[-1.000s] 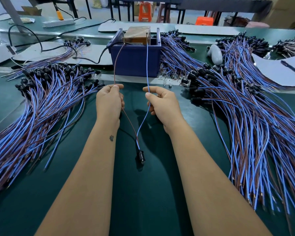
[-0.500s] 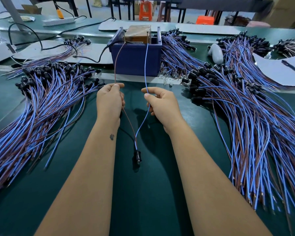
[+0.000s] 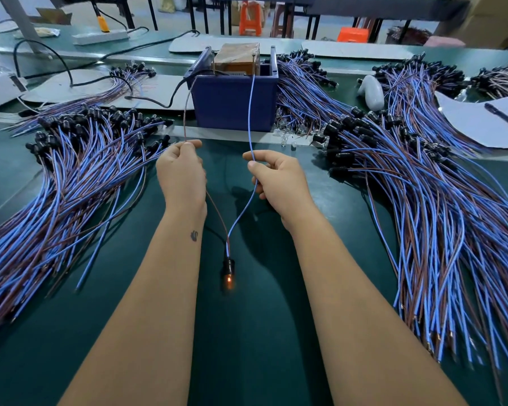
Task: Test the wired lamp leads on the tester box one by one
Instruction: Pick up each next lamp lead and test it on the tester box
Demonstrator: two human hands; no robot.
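Here both hands pinch leads, left hand [image 3: 181, 174] the brown wire [image 3: 185, 112], right hand [image 3: 279, 178] the blue wire [image 3: 250, 112]; no writing legible.

Dark blue tester box [image 3: 235, 104]; brown wire [image 3: 186, 112] and light blue wire [image 3: 250, 112]; black lamp socket [image 3: 228, 266] (bulb glowing orange); dark green table [image 3: 247, 332].
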